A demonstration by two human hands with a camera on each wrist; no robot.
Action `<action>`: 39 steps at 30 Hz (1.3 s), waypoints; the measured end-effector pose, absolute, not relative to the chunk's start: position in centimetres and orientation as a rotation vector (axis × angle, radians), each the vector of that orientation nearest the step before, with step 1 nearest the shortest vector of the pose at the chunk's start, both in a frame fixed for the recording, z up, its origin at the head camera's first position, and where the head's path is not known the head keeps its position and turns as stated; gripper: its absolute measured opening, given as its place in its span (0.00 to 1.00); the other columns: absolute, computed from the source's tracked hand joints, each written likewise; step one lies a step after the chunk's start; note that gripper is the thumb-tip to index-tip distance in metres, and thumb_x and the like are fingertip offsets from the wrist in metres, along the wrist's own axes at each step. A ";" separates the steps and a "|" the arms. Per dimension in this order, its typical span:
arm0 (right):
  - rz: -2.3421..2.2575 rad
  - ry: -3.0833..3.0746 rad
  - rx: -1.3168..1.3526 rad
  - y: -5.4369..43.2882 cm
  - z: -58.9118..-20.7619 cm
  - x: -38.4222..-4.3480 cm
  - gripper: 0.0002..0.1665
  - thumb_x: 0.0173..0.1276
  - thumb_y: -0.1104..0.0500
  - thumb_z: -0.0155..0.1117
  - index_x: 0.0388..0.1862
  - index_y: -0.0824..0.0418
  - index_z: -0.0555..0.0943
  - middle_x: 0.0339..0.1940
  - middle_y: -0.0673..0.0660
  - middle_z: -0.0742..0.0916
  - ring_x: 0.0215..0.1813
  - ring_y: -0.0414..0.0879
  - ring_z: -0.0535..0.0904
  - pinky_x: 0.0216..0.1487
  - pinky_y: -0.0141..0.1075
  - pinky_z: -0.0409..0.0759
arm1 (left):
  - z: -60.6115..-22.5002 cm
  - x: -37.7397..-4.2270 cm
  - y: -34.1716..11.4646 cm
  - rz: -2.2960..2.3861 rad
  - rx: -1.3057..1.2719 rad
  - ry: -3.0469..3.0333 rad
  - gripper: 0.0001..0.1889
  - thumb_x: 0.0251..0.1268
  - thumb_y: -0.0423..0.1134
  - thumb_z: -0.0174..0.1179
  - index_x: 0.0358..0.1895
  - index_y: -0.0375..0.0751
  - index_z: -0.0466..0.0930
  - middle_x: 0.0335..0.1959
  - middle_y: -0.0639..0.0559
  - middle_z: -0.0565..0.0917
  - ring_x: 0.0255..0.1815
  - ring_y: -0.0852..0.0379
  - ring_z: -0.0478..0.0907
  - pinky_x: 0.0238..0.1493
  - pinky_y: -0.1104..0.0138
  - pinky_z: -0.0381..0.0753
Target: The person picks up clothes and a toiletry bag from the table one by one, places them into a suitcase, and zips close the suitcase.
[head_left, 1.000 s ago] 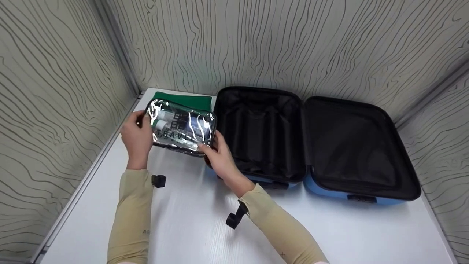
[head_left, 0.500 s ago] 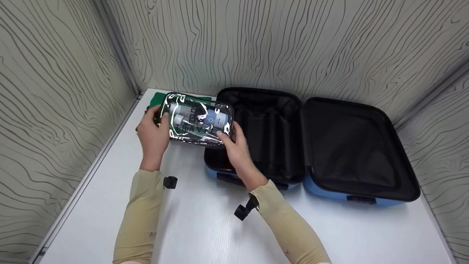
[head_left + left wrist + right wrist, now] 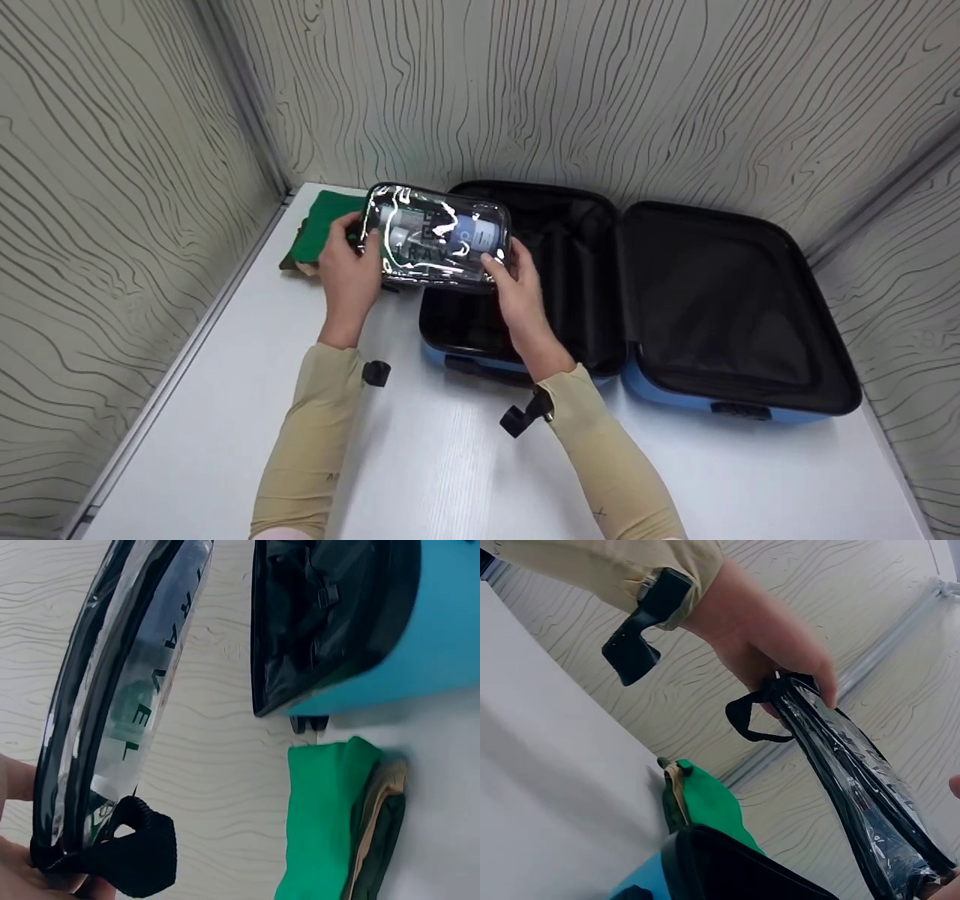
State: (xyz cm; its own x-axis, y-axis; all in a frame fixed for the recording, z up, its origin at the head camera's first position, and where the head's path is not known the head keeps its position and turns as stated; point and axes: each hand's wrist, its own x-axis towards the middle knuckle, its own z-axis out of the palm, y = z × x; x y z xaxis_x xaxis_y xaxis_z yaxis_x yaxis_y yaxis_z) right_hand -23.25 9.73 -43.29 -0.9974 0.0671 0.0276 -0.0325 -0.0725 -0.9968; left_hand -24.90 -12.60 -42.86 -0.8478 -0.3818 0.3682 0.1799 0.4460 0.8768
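Observation:
A clear toiletry bag (image 3: 439, 236) with black edging and "TRAVEL" lettering is held up by both hands. Small bottles, one with a blue label (image 3: 476, 232), show through its front. My left hand (image 3: 349, 274) grips the left end, thumb on the front face. The right hand (image 3: 521, 292) grips the lower right corner, thumb also in front. In the left wrist view a black strap loop (image 3: 142, 851) hangs from the bag's end. The bag covers part of the left half of an open suitcase (image 3: 592, 367), blue outside and black-lined, and stands apart from the table.
Folded clothes (image 3: 326, 217), green on top with tan and dark layers beneath, lie at the table's back left corner. The suitcase's right half (image 3: 735, 300) lies flat beside the left half. Patterned walls (image 3: 525, 90) enclose the white table (image 3: 420, 465) at the back and sides.
Both hands have carried the toiletry bag to the right and slightly up, from in front of the green clothes to over the suitcase's left edge. More of the clothes shows now.

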 end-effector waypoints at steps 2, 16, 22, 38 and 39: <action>2.253 -2.075 -0.044 10.3 -43.2 -23.4 0.40 0.76 0.55 0.62 0.80 0.65 0.58 0.73 0.63 0.71 0.74 0.51 0.65 0.72 0.43 0.63 | -42.8 -24.9 -12.1 -1.427 0.154 -2.173 0.21 0.75 0.38 0.59 0.66 0.33 0.73 0.62 0.40 0.79 0.63 0.46 0.74 0.61 0.55 0.72; 2.220 -2.020 -0.068 13.6 -42.6 -24.0 0.37 0.79 0.59 0.59 0.80 0.66 0.58 0.72 0.62 0.71 0.72 0.50 0.66 0.71 0.41 0.63 | -42.9 -25.4 -9.0 -1.437 0.059 -2.211 0.24 0.72 0.36 0.61 0.68 0.34 0.72 0.63 0.41 0.78 0.61 0.47 0.75 0.59 0.53 0.71; 2.180 -2.027 -0.068 15.1 -42.5 -24.4 0.35 0.79 0.61 0.58 0.79 0.66 0.58 0.74 0.61 0.69 0.74 0.49 0.64 0.72 0.41 0.63 | -42.7 -25.5 -7.8 -1.461 0.025 -2.255 0.25 0.74 0.37 0.59 0.71 0.37 0.70 0.67 0.44 0.76 0.67 0.48 0.72 0.64 0.53 0.69; 2.111 -2.058 -0.040 19.1 -42.4 -25.2 0.35 0.77 0.69 0.58 0.79 0.67 0.60 0.74 0.62 0.70 0.71 0.50 0.67 0.68 0.39 0.67 | -42.7 -25.9 -5.0 -1.527 -0.043 -2.414 0.31 0.78 0.34 0.53 0.79 0.39 0.56 0.66 0.37 0.76 0.32 0.49 0.75 0.36 0.56 0.72; 2.107 -2.068 -0.042 19.3 -42.5 -25.2 0.35 0.77 0.69 0.58 0.79 0.67 0.60 0.74 0.62 0.70 0.71 0.50 0.67 0.68 0.39 0.67 | -42.8 -26.0 -4.9 -1.526 -0.048 -2.421 0.31 0.78 0.34 0.53 0.80 0.39 0.55 0.67 0.37 0.75 0.34 0.47 0.77 0.37 0.55 0.73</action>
State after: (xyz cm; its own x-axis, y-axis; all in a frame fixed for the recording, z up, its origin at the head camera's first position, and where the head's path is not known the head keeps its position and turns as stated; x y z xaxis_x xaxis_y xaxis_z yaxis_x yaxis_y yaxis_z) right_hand -25.23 19.27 -42.46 -0.9817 0.1542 0.1115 -0.1143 -0.0099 -0.9934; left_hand -25.95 -4.87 -42.78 -0.9607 -0.1190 0.2508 0.1748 0.4423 0.8797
